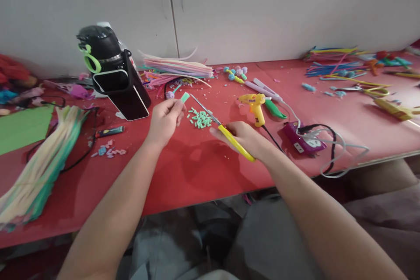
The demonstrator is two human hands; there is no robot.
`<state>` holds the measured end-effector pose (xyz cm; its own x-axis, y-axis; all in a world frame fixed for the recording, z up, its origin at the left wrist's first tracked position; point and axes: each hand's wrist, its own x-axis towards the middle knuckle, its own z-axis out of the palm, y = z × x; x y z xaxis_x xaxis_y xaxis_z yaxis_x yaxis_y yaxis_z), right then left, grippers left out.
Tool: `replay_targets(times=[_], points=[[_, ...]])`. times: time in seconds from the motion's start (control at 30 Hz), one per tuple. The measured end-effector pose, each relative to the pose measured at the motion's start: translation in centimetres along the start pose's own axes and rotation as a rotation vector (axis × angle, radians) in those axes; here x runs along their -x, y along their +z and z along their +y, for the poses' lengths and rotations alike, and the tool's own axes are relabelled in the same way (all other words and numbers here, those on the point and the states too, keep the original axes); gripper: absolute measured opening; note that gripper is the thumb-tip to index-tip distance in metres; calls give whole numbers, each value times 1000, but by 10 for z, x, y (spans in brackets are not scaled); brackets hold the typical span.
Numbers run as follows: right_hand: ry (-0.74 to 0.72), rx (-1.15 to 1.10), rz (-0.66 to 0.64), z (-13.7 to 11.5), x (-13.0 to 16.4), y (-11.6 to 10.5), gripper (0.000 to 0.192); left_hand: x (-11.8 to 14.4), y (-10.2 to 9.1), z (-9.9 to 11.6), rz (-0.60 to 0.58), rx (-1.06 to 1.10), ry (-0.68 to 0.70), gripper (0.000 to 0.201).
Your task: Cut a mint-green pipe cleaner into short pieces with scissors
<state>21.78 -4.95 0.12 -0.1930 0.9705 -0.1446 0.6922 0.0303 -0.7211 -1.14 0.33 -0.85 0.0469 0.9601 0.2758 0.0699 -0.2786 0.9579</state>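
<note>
Stretching wall to wall, a red surface (197, 170) sits against plain grey panels, strewn with pipe cleaners (36, 166), a yellow glue gun (256, 107) and a purple power strip (300, 138). The left hand (164, 120) pinches a mint green strip (185, 96); the right hand (246, 138) grips yellow scissors (223, 129) above cut green bits (201, 119). No writing is legible.

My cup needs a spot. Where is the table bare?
Bare red table lies along the near edge, between the pipe cleaners and the power strip. It is crowded at the back by the phone, around the green bits and glue gun.
</note>
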Motion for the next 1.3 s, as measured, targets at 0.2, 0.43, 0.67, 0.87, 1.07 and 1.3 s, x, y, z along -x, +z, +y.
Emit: replay_targets(times=[0.2, 0.43, 0.67, 0.87, 1.07, 1.3], points=[[-26, 37, -56, -5, 3, 2, 59, 0, 0, 0, 13, 40, -5, 26], [-46, 30, -36, -6, 0, 7, 60, 0, 7, -4, -89, 57, -39, 26], [-37, 21, -28, -3, -1, 9, 60, 2, 10, -2, -132, 65, -62, 24], [0, 33, -24, -7, 0, 8, 62, 2, 10, -3, -134, 79, -80, 24], [18, 108, -22, -8, 0, 8, 61, 0, 7, -4, -180, 5, -63, 28], [126, 412, -73, -19, 4, 2, 49, 3, 8, -2, -234, -84, -161, 30]])
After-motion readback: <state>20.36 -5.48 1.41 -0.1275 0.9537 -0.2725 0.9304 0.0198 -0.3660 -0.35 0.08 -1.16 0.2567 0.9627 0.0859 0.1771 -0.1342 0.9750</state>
